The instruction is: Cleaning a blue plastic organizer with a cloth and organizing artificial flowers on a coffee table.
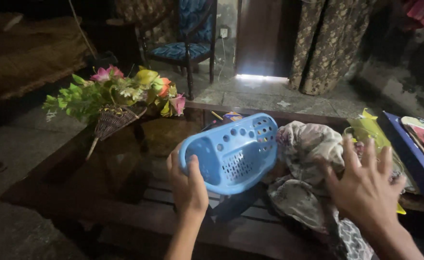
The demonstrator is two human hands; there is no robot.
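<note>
1. Plainly, the thing in hand is a light-blue perforated plastic basket [233, 154], tipped on its side above the dark glass-topped worktop [125, 163], its open mouth facing toward the camera and its pierced floor showing inside.
2. It looks light and stiff: thin moulded plastic, full of round holes and slots, and, as far as can be seen, nothing in it. I judge it would flex a little at the rim but not crush, and its smooth wall could slip in a loose grip.
3. The rolled rim and the handle cut-out at the end are the sound places to hold; the left hand [188, 185] already has that end, fingers curled over the rim and thumb on the outer wall, closed firmly on it.
4. The left forearm rises from the lower edge of the view, wrist fairly straight, bearing the basket at a slant.
5. The right hand [366, 188] is spread wide, fingers splayed, palm down, gripping nothing; it hangs over or rests upon a crumpled patterned cloth [308, 149] just right of the basket. Whether it presses the cloth I cannot tell.
6. The cloth looks soft and limp, and would bunch rather than lift whole.
7. Near by stand a wicker basket of artificial flowers [115, 96] at the left and a blue-edged book [414, 149] at the right.
</note>
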